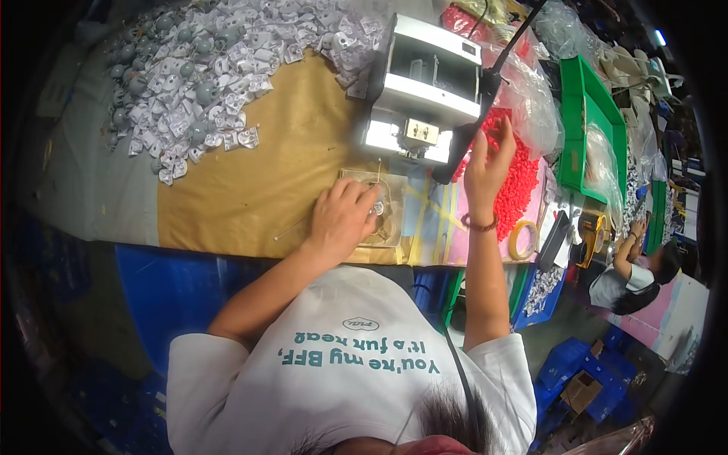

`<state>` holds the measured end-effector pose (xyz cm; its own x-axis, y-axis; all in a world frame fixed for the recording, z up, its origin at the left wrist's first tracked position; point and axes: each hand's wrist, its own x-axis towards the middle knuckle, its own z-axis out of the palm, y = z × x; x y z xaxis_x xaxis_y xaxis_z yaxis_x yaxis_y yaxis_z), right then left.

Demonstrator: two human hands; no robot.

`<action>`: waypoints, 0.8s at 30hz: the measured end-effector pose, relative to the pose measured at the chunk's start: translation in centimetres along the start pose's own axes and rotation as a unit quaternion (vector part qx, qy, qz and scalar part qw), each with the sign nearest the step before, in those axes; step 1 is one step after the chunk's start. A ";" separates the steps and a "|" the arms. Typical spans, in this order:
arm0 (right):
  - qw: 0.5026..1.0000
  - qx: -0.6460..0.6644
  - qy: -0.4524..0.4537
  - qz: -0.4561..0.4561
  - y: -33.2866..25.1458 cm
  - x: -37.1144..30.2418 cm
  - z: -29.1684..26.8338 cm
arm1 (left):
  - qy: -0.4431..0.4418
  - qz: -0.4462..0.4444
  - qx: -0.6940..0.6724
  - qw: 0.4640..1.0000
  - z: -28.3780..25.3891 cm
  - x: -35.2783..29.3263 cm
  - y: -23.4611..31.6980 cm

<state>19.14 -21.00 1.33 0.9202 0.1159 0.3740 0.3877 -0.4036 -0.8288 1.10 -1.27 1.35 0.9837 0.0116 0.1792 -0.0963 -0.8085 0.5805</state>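
My left hand (345, 216) rests on a clear, flat plate (388, 233) near the table's front edge. Its thumb and forefinger close around a small white-and-grey part (378, 207) on that plate. Raised over a heap of small red pieces (518, 182), my right hand (487, 171) has its fingers stretched and thumb apart, with nothing seen in it. Just left of this hand is the black bar (459, 155) along the side of a white bench machine (432, 87). A metal block (421, 132) sits at the machine's front.
White plastic parts (227, 83), with grey round ones among them, cover the table's far left. A yellow tape roll (523, 240) lies right of my right wrist. Beyond it are a green crate (572, 129) and clear plastic bags (531, 98). Another person (633, 280) works at far right.
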 end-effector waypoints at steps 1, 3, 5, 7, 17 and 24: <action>0.996 0.055 -0.045 0.051 0.6 1.2 0.1 | 0.004 0.005 0.006 1.000 0.1 0.1 0.0; 0.977 0.137 -0.103 0.128 1.5 2.2 0.3 | 0.008 0.009 0.010 1.000 0.2 0.1 0.0; 0.963 0.185 -0.102 0.168 1.8 2.3 0.2 | 0.014 0.013 0.017 1.000 0.6 0.0 0.0; 0.981 0.142 -0.002 0.132 1.4 1.7 -0.2 | 0.024 0.018 0.027 0.999 1.1 -0.2 0.0; 0.926 0.358 -0.043 -0.109 -13.7 2.5 0.1 | 0.062 -0.020 -0.016 0.998 1.0 -0.7 0.1; 0.956 0.279 -0.092 0.016 -12.3 5.2 3.7 | 0.059 -0.025 -0.031 0.997 1.1 -0.8 0.0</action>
<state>19.31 -12.10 11.96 0.9062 0.2895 0.3084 0.2815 0.1316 -0.9505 0.46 -1.92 0.27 0.9631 0.1241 0.2388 -0.0593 -0.7678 0.6379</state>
